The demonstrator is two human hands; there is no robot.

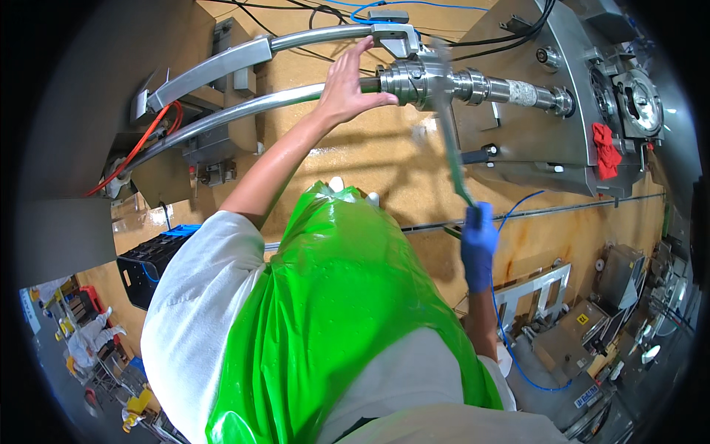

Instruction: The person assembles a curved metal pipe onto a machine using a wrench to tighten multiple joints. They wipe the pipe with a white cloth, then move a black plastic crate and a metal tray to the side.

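My left hand: bare, fingers open and spread, thumb pointing along the near end of the coupling; laid over the lower steel pipe in my view, though I cannot tell whether the palm bears on it.

My right hand: in a blue glove, fingers closed round the lower end of a long tool, greenish toward the grip; its upper part is blurred and crosses in front of the coupling, and whether the two touch I cannot make out.

One coupling: ringed, bright steel, at the top centre of my view, between the lower steel pipe on its left and a stepped steel tube on its right; the tube runs into the steel machine.

One upper steel pipe: curved, above the lower one, reaching a steel bracket beside the coupling.

Also in my view: one red cloth, on the machine's right side; one black crate, on the tan floor at left; one green apron, glossy, worn over pale clothing; one blue hose, curving at lower right
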